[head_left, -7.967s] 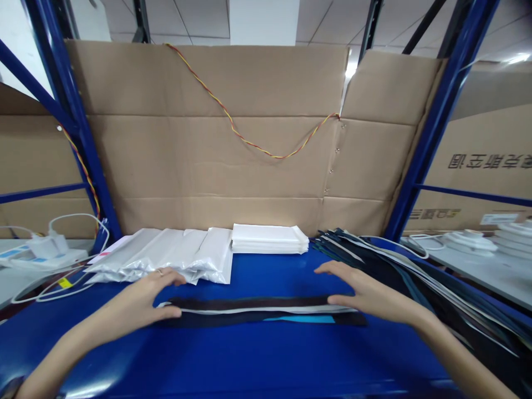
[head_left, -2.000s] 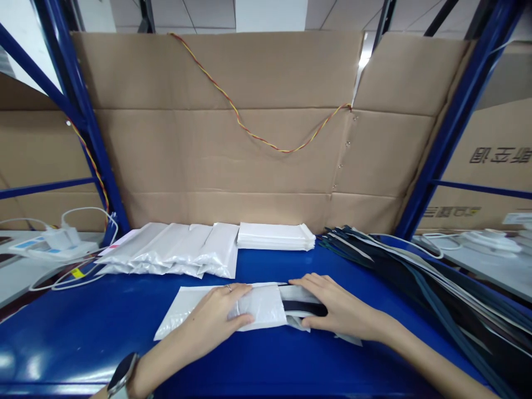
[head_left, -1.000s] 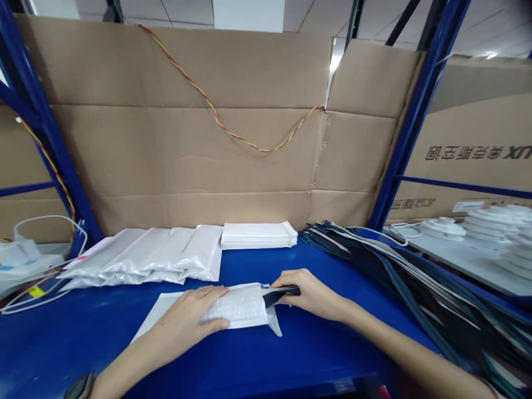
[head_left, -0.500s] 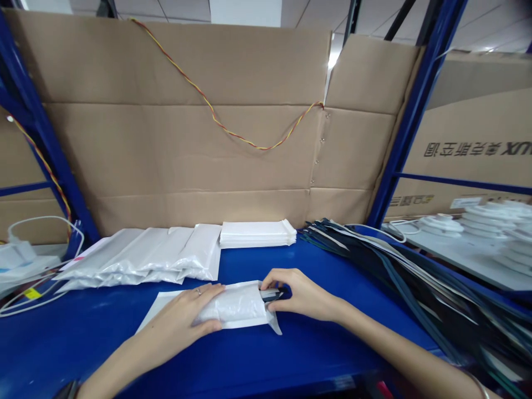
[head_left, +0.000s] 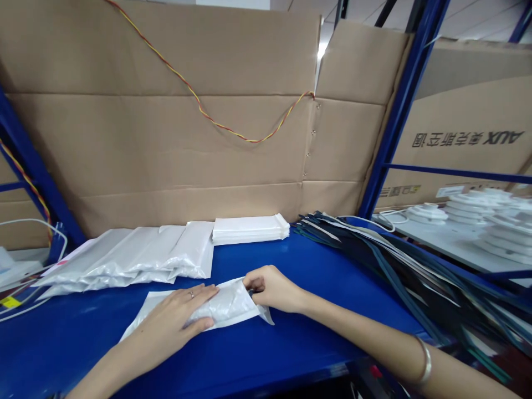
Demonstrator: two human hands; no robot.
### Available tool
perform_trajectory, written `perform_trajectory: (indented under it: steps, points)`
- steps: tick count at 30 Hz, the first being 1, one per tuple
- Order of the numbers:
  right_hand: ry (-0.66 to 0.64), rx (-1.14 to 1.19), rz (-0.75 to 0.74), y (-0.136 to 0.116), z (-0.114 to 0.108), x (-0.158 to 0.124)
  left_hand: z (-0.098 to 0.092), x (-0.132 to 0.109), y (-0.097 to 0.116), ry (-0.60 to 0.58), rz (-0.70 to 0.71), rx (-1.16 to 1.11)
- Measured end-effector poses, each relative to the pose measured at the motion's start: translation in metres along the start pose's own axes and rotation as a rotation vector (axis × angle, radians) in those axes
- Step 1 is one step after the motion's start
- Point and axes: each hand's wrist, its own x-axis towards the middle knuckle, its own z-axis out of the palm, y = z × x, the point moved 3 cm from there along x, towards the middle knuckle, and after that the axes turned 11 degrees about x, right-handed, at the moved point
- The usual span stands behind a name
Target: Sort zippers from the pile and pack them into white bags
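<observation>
A white padded mailer bag (head_left: 233,303) lies slightly slanted on the blue tabletop, its open end to the right. Across its left part rests my left hand (head_left: 183,316), flat, fingers stretched and thumb apart, pressing on the bag. At the bag's mouth is my right hand (head_left: 270,288), with curled fingers closed on a dark flat item. Little of that item shows now, as the fingers and bag cover it. A loose flap hangs below the right hand.
Filled white bags (head_left: 145,255) lie in overlapping rows at the back left. Beside them is a stack of flat white mailers (head_left: 249,228). Long dark strips (head_left: 374,266) spread along the right. A cardboard panel (head_left: 187,149) stands behind; white round parts (head_left: 494,216) sit on the right shelf.
My right hand has pushed leftward against the bag's mouth, and the dark item, plainly visible before, is now nearly hidden. My left hand stays on the bag. The view has shifted somewhat.
</observation>
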Motion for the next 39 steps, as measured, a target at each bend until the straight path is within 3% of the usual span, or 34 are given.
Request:
perform_trajectory:
  steps: [2, 5, 7, 18, 28, 35, 39]
  points:
    - [0.007, -0.011, 0.015, -0.006, -0.006, -0.009, 0.000, -0.001, 0.000, 0.012, 0.005, 0.006]
    - [0.190, -0.187, -0.010, -0.016, -0.018, -0.027, 0.001, -0.003, 0.001, 0.027, 0.024, 0.019]
    - [0.243, -0.314, -0.040, -0.022, -0.019, -0.039, 0.001, -0.004, 0.001, 0.036, 0.032, 0.024]
    - [0.072, -0.570, -0.075, -0.034, -0.003, -0.074, -0.001, -0.003, 0.004, 0.050, 0.057, 0.087]
    - [0.158, -0.605, -0.079, -0.021, 0.000, -0.065, 0.000, -0.003, 0.004, 0.062, 0.075, 0.084]
    - [0.134, -0.737, 0.020, -0.028, -0.003, -0.069, 0.001, -0.002, 0.003, 0.079, 0.086, 0.069]
    - [0.132, -0.707, 0.000, -0.039, -0.012, -0.065, 0.001, -0.002, 0.001, 0.072, 0.069, 0.073]
